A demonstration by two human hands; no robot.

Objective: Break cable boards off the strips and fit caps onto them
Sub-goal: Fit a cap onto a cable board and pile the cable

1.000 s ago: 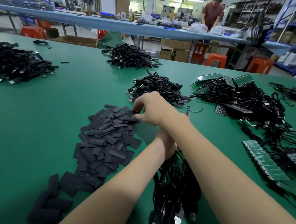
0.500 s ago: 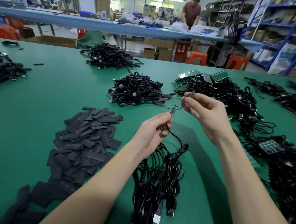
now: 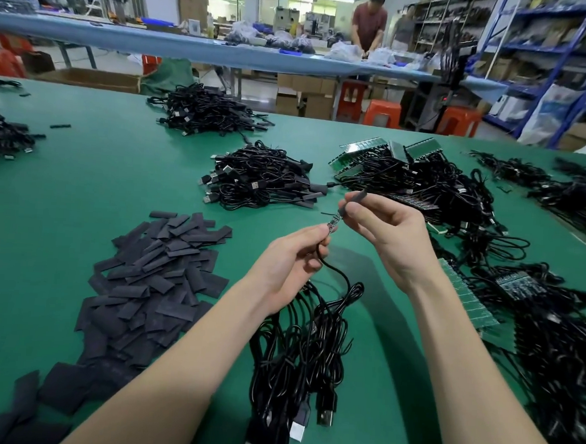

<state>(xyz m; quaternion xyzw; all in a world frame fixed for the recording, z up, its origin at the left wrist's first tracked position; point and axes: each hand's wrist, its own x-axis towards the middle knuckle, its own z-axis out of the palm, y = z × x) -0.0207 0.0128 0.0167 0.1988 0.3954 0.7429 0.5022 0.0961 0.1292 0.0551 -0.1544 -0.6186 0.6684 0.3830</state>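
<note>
Landmark for all places: the board (image 3: 332,223).

1. Bundle (image 3: 297,352) of black cables, nearest the viewer, below the board. It hangs from the left hand onto the green surface (image 3: 81,181), USB plugs lowest; likely kept gathered so each board comes to hand in turn.
2. Caps (image 3: 154,282), flat black sleeves in a loose heap, left of and below the board. Heaped within easy reach, probably for quick picking.
3. Left hand (image 3: 289,262), just below the board. Fingers curled, pinching the cable at the board's lower end, so the board points up and to the right, free end exposed.
4. Board, small, on its cable, held above the surface between the two hands.
5. Cap (image 3: 353,201), one sleeve, at the board's upper end. Whether it has begun to slide on cannot be told.
6. Right hand (image 3: 384,227), right of the board. Thumb and finger pinch the cap, lined up with the board for fitting.
7. Strips (image 3: 465,294) of uncut boards, right of the board, tangled with cables; supply to break from.
8. Pile (image 3: 263,182) beyond the board; whether capped is unclear.
</note>
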